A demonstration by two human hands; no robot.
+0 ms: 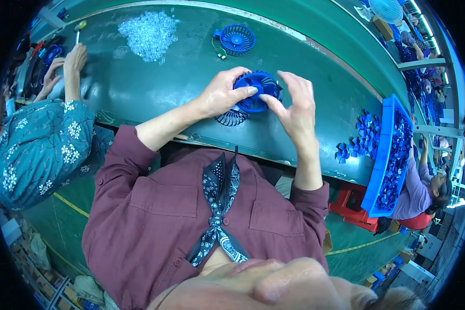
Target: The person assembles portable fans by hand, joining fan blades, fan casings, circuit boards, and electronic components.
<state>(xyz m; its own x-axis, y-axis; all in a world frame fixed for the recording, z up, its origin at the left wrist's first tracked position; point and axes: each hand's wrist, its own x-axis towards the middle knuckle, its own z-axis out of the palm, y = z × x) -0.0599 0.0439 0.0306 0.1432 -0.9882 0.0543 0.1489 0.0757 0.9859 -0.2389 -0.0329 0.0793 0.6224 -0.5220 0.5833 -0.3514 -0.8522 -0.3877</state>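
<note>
My left hand (226,92) grips a round blue fan housing (253,107) with slotted sides, its thumb lying across the face near the centre. At the right side of that housing is my right hand (297,103), thumb tip touching the face and fingers stretched apart. What lies behind the housing is hidden. Just below it on the green table (191,67), a dark blue slotted grille (231,118) shows in part. Farther off lies another blue fan housing (237,39), with a small circuit board (221,53) on wires beside it.
A heap of clear plastic pieces (149,36) lies far left. At right, a blue bin (373,194) holds many small blue fan blades, with loose fan blades (367,132) beside it. A co-worker's hand (75,57) holds a tool at left. A red stool (352,206) stands below.
</note>
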